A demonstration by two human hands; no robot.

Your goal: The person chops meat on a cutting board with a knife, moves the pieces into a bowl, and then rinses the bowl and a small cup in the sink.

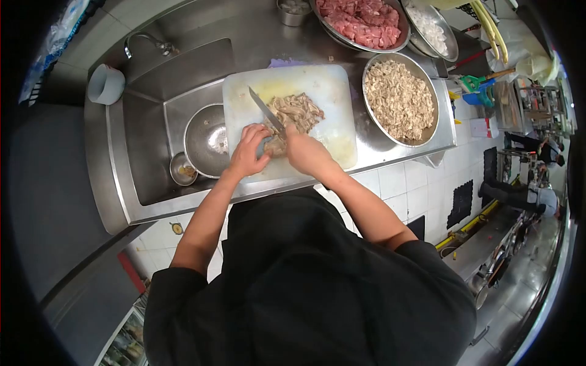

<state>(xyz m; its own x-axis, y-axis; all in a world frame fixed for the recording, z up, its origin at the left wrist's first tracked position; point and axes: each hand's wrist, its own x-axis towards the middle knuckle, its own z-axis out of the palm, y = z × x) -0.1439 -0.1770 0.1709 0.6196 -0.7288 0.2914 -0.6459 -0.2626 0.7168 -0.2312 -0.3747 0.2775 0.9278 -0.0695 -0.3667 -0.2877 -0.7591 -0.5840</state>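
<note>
My right hand (307,150) is closed round the handle of a knife (267,108), whose blade points up and left across a white cutting board (332,85). Curled fingers of my left hand (248,149) press on a pale brown piece of cooked meat (276,147) close to the knife. Beyond the blade lies a pile of cut, shredded-looking meat (299,113). Right of the board stands a steel bowl (425,135) filled with small chopped pieces (400,97). My right hand hides the knife's handle and part of the meat.
Left of the board is a steel sink (146,146) holding a large metal bowl (204,137) and a small one (183,171). A faucet (146,44) and white container (105,84) stand behind. Raw red meat (366,21) fills a back bowl. Other people (540,198) are far right.
</note>
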